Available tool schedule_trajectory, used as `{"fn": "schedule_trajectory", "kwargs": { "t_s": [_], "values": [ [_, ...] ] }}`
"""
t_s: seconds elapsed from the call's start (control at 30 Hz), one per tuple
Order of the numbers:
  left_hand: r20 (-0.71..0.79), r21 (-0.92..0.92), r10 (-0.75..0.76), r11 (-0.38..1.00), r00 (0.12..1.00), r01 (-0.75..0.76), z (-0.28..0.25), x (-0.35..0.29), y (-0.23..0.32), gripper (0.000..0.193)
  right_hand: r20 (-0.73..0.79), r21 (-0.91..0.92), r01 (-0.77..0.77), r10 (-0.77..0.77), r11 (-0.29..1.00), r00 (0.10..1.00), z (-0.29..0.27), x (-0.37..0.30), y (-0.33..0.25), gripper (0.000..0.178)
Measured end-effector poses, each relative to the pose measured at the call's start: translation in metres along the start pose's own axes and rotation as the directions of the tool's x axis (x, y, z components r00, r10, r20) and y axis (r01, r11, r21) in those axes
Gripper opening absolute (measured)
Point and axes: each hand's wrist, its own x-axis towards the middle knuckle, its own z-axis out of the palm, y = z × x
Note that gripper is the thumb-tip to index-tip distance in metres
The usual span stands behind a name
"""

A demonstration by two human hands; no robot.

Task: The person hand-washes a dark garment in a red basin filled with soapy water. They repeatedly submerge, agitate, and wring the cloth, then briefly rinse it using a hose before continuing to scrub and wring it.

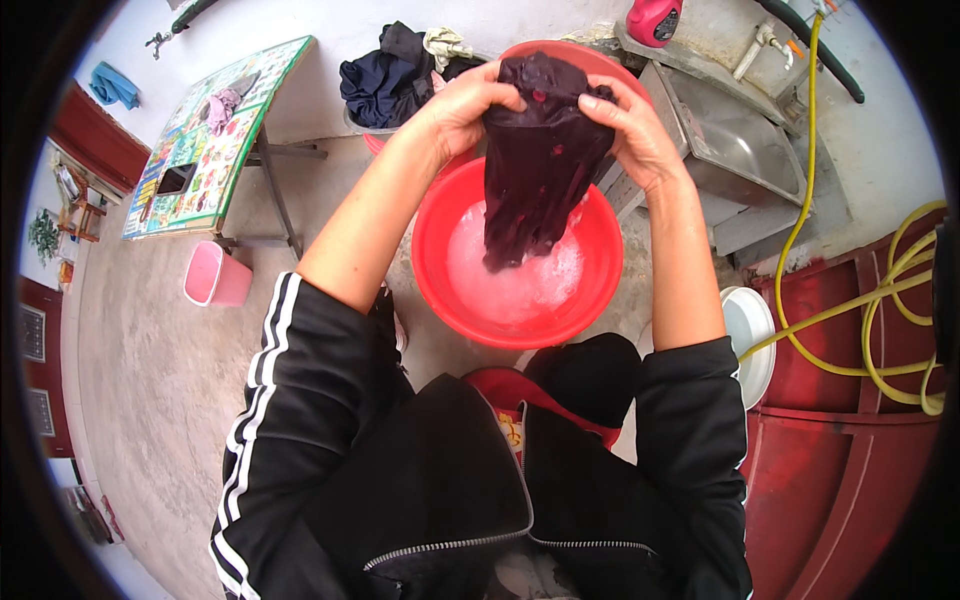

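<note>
A dark purple wet cloth garment (540, 170) hangs stretched between my two hands. My left hand (468, 108) grips its upper left edge, thumb on the near side. On the upper right edge, my right hand (640, 130) is closed the same way. The garment's lower end dangles over a red basin (430, 285) that holds sudsy, pinkish water (515, 290). Whether its lowest tip touches the water I cannot tell. Folds hide most of my fingers behind the fabric.
Dark clothes (385, 75) are heaped beyond the basin, beside another red tub (625, 75). At right stand a metal sink (745, 150), a white bucket (762, 345) and a yellow hose (800, 220). A patterned table (215, 150) and pink bin (225, 278) are at left.
</note>
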Motion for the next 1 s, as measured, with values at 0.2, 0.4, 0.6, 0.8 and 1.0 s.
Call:
{"fn": "schedule_trajectory", "kwargs": {
  "t_s": [0.2,0.4,0.6,0.8,1.0],
  "values": [
    [0.029,0.018,0.043,0.999,0.999,-0.043,0.015,-0.002,0.018,0.042,0.055,-0.001,0.166,-0.166,0.986,0.985,-0.001,-0.004,-0.017,0.043],
    [-0.131,0.13,-0.088,0.986,0.987,0.106,-0.009,0.0,-0.069,0.042,-0.045,-0.127,0.017,-0.023,0.992,0.999,-0.034,0.003,0.095,0.049],
    [-0.392,0.331,-0.15,0.898,0.908,0.291,-0.07,-0.043,-0.238,0.065,-0.088,-0.178,-0.335,0.324,0.925,0.942,-0.027,-0.039,0.242,0.049],
    [-0.092,0.918,-0.571,0.269,0.816,0.292,-0.074,-0.079,-0.264,0.047,-0.005,-0.656,-0.389,0.512,0.647,0.859,-0.032,-0.077,0.294,0.047],
    [-0.067,0.998,-0.666,-0.06,0.743,0.036,-0.023,-0.079,-0.228,0.05,0.206,-0.92,-0.024,0.538,0.39,0.817,-0.012,-0.084,0.28,0.051]
  ]
}}
